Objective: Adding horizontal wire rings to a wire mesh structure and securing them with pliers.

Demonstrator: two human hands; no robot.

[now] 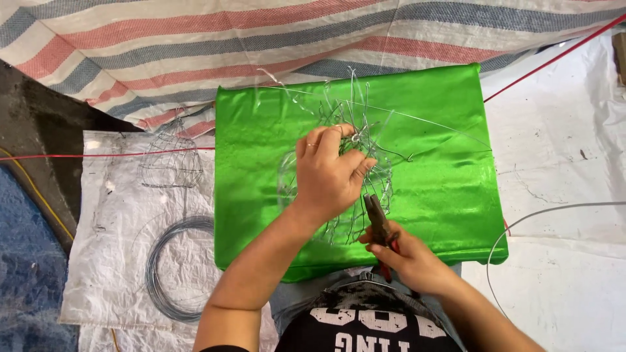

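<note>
A striped tarpaulin (195,39) in red, white and blue-grey fills the top of the view, from ten to two o'clock. Below it, at the centre, a shiny green cloth (443,169) covers a flat work surface in front of the person. At eight o'clock lies a white woven sack (111,221) with a coil of grey wire (171,268) on it and a finished wire cage form (171,161) at its upper edge.

On the green cloth, at the centre, sits a tangled wire frame (355,156): thin, silvery, bent into loose loops with stray ends poking toward twelve o'clock. The left hand (329,173) rests over it, fingers curled and pinching the wires near the top. The right hand (407,257), at five o'clock, is wrapped tight around red-handled pliers (378,221), whose dark nose points up at the frame's lower edge.
</note>
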